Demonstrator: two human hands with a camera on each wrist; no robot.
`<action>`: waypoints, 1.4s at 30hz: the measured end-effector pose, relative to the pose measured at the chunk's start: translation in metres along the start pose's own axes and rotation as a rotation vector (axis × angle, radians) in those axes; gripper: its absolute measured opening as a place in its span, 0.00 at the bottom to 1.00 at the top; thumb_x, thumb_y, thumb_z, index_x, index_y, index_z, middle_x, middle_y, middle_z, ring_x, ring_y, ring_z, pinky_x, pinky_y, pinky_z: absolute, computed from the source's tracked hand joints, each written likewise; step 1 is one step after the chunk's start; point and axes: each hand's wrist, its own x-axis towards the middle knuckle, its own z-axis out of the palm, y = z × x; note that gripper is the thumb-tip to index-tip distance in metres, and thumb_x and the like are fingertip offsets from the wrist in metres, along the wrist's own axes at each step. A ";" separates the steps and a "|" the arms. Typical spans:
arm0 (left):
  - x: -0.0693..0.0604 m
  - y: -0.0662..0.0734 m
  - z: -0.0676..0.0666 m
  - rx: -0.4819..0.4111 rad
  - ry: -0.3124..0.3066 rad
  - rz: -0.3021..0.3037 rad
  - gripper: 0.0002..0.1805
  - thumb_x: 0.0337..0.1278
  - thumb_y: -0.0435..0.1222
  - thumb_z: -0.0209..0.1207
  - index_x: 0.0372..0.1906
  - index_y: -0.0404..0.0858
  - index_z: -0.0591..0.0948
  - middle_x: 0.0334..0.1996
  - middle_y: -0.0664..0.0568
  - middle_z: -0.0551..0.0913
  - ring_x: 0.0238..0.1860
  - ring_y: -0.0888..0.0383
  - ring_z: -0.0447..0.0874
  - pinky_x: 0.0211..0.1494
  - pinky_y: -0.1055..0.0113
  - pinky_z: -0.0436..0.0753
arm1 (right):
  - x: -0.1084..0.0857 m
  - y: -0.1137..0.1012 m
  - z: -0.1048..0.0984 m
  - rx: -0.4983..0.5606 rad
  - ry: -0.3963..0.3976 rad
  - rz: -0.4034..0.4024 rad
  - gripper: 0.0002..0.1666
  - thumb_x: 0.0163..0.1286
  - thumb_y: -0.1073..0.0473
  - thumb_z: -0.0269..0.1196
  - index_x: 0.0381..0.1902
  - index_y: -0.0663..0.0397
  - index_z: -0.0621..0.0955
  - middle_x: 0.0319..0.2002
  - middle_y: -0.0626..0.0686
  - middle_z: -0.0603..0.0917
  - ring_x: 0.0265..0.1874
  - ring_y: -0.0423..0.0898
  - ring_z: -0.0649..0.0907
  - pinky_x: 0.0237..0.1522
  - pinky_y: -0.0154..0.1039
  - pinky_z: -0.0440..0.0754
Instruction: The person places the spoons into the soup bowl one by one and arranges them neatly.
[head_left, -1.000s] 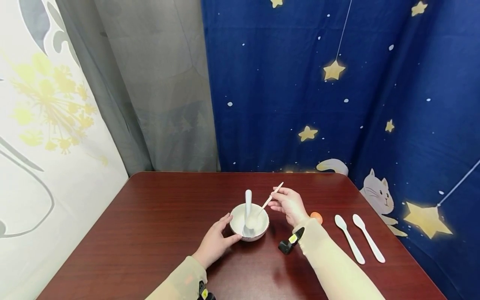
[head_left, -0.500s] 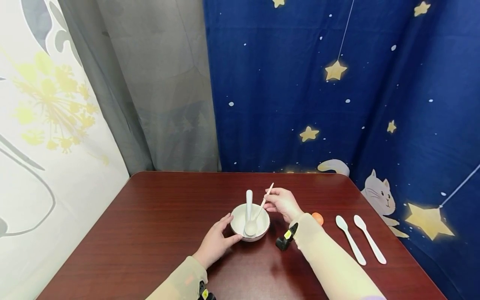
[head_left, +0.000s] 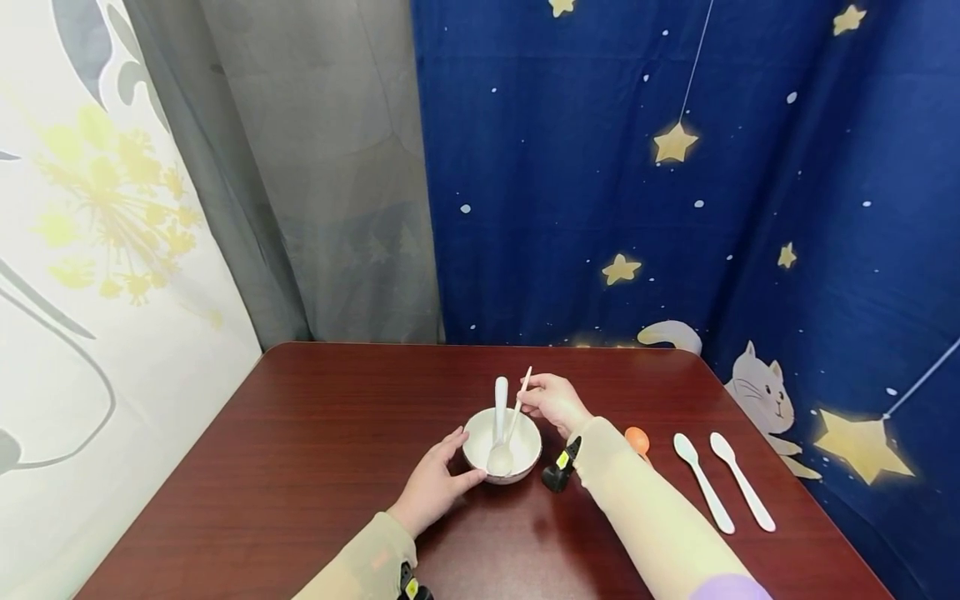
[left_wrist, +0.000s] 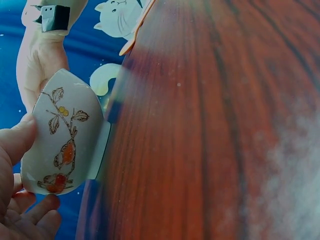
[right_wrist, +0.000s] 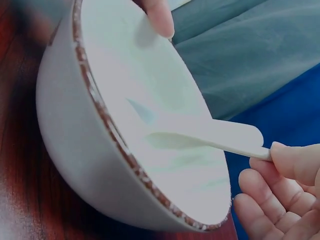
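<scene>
Dark red desk (head_left: 337, 425), blue star-print curtain (head_left: 540, 167) behind it. Bowl (head_left: 528, 443) sits on the desk; thick-handled white spoon (head_left: 501, 400) leans in it, handle sticking up past the far rim. Left hand (head_left: 431, 483) grips the bowl on its left and near side, thumb at the rim. Right hand (head_left: 553, 402), at the bowl's far right, has thumb and finger pinched on a slim pale spoon (head_left: 513, 427), its head down inside the bowl. Right of the bowl: orange spoon (head_left: 637, 440), partly hidden by the right sleeve (head_left: 637, 500), then two white spoons (head_left: 705, 483). Step reads as stirring or settling the slim spoon; can't tell which. If settling, next move calls for resting its handle on the rim, then a gentle release.
</scene>
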 end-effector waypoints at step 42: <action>-0.001 -0.002 0.000 0.010 0.003 0.001 0.39 0.50 0.48 0.69 0.65 0.32 0.72 0.67 0.39 0.67 0.67 0.44 0.65 0.65 0.48 0.70 | 0.006 0.011 0.012 -0.070 -0.046 0.043 0.21 0.66 0.63 0.63 0.54 0.69 0.78 0.43 0.60 0.85 0.39 0.49 0.85 0.44 0.42 0.83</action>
